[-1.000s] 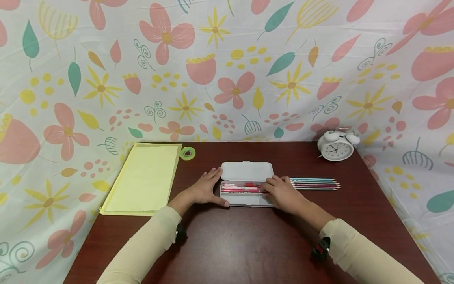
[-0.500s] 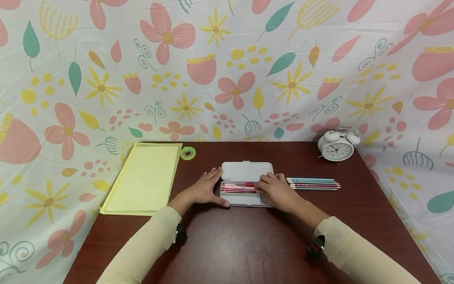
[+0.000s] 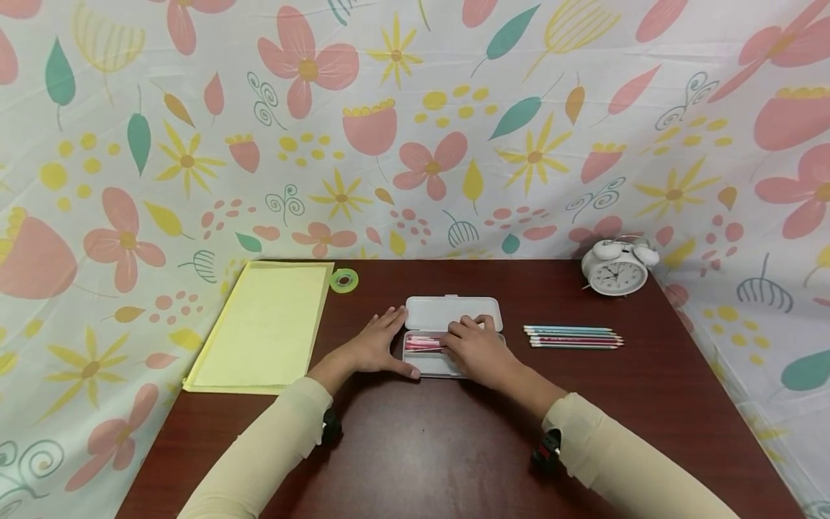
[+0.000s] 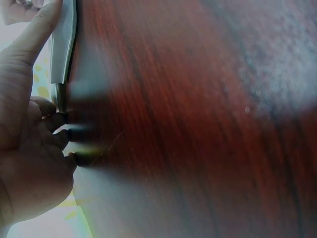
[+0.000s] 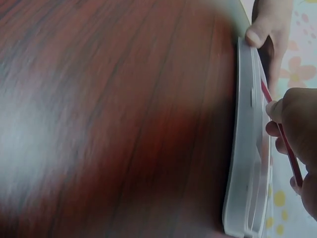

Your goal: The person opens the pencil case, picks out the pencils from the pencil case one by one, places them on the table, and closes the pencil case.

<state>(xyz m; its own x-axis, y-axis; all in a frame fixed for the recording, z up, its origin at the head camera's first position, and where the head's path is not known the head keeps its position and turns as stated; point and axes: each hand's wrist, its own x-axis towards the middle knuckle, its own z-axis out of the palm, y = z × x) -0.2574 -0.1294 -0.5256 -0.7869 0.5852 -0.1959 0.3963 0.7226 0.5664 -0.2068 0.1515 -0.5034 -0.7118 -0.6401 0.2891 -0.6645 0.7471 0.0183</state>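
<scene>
A white pencil case (image 3: 433, 363) lies on the dark wooden table with its lid (image 3: 447, 311) folded back. Red and pink pencils (image 3: 423, 344) fill its rear compartment at the left. My left hand (image 3: 372, 347) spreads along the case's left end, thumb at the near corner and fingertips by the lid. In the right wrist view, my right hand (image 5: 302, 129) pinches a slim red pencil (image 5: 293, 157), tilted, one end down in the case. From the head view, the right hand (image 3: 481, 352) covers the case's right part and hides most of that pencil.
Several colored pencils (image 3: 573, 337) lie side by side right of the case. A white alarm clock (image 3: 616, 270) stands at the back right. A yellow zip folder (image 3: 262, 324) lies at the left, beside a green tape roll (image 3: 344, 280). Floral cloth (image 3: 415, 173) hangs behind.
My right hand has moved left over the case, away from the row of colored pencils, uncovering their left ends. The left hand stays in place.
</scene>
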